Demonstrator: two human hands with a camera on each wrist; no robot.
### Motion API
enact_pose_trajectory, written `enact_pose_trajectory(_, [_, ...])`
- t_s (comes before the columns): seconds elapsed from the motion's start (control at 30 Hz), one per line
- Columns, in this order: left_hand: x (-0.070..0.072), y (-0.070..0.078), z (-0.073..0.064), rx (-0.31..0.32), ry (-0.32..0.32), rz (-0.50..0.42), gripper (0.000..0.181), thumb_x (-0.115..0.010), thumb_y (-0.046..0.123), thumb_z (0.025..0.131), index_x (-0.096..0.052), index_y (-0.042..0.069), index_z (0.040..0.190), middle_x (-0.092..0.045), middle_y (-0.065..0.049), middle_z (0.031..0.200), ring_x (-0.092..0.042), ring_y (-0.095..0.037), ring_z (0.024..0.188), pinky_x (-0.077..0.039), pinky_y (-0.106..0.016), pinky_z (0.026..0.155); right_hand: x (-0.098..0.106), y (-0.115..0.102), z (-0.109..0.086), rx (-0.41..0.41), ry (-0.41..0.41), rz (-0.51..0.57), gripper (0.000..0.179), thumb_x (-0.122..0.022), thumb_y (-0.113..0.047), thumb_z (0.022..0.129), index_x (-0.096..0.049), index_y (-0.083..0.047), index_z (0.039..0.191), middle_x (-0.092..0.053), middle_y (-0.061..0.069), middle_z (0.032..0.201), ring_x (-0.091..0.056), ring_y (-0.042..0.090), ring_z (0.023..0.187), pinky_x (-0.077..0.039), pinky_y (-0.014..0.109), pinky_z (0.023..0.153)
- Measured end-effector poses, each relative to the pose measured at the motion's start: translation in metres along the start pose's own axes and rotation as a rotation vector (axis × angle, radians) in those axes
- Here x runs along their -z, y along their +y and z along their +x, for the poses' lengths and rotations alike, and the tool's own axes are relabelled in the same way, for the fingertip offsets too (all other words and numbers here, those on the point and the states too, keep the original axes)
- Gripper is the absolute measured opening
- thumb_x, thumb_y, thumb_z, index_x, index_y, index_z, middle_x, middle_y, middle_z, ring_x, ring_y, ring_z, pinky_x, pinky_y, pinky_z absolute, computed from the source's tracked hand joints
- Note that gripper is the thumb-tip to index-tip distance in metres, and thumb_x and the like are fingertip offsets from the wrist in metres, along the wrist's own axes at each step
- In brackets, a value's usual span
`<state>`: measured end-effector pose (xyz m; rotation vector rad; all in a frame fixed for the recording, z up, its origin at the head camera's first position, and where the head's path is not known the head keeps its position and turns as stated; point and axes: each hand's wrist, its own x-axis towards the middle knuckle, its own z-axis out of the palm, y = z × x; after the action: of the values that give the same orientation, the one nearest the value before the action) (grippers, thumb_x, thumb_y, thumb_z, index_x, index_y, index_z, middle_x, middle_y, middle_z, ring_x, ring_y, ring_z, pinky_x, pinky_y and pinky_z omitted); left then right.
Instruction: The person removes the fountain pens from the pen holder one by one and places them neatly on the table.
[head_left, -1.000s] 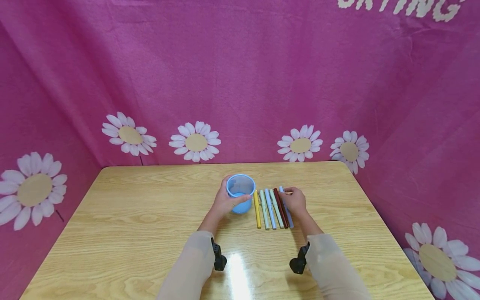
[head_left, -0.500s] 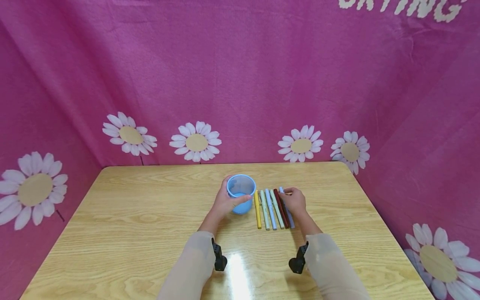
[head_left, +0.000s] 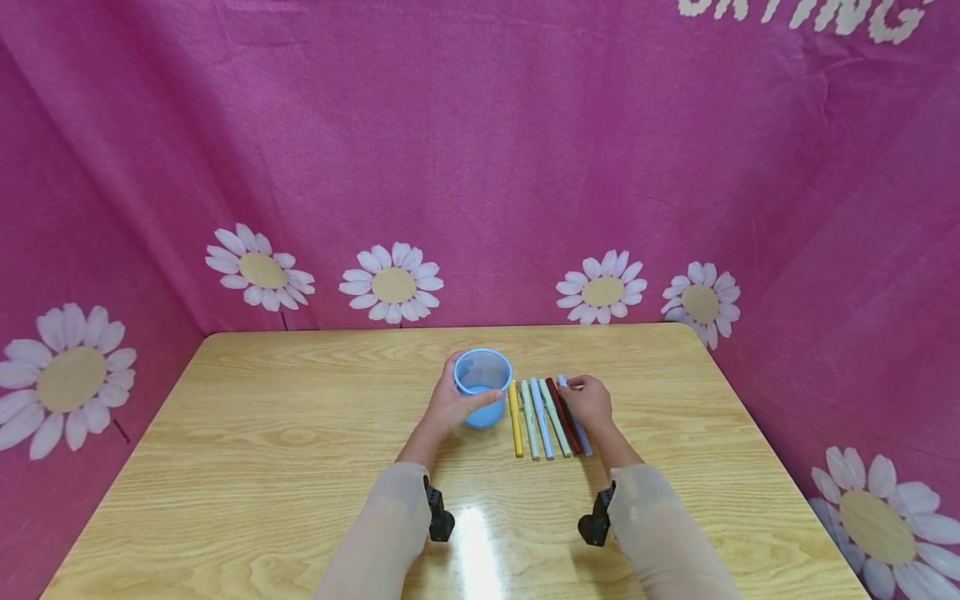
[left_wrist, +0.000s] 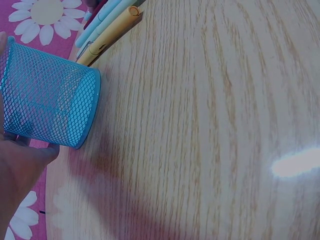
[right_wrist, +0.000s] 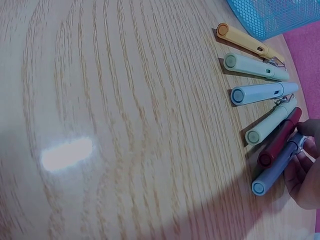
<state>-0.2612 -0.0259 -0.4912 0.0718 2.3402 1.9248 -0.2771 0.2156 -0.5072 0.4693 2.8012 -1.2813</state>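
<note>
My left hand point(head_left: 450, 406) grips a blue mesh pen holder point(head_left: 482, 408), thumb across its front and fingers behind. In the left wrist view the pen holder point(left_wrist: 45, 95) tilts over the wood, nothing inside it. Just right of it, several capped pens lie side by side: a yellow pen point(head_left: 515, 421), pale green and light blue ones, a dark red pen point(right_wrist: 280, 137) and a lavender-blue pen point(right_wrist: 275, 167) at the right end. My right hand point(head_left: 590, 400) pinches the lavender-blue pen near its clip end, the thumb close to the dark red pen.
The pens and holder are on a wooden table point(head_left: 300, 433) with a glare spot near the front. A pink cloth point(head_left: 480, 167) with white daisies hangs behind the table and at both sides. Each wrist carries a small black camera point(head_left: 440, 515).
The near ends of the dark red and lavender-blue pens and the adjacent pale green pen have swung slightly right. My left hand and the pen holder stay nearly still.
</note>
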Motion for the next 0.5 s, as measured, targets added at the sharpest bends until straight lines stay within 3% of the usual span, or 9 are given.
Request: enact_pose_trajectory(0.5, [0.0002,0.0006,-0.0006,-0.016,0.002,0.012,0.098,-0.083,0.038,0.067,-0.026,0.022,0.145,-0.042,-0.004,0.141,-0.038,-0.026,0.132,-0.034,-0.05,0.107,-0.0021,0.0034,0.0024,-0.011,0.005,0.005,0.033,-0.061,-0.026,0.089,-0.061,-0.001,0.11,-0.064,0.019,0.111,-0.061,0.029,0.097,-0.049,0.037,0.079])
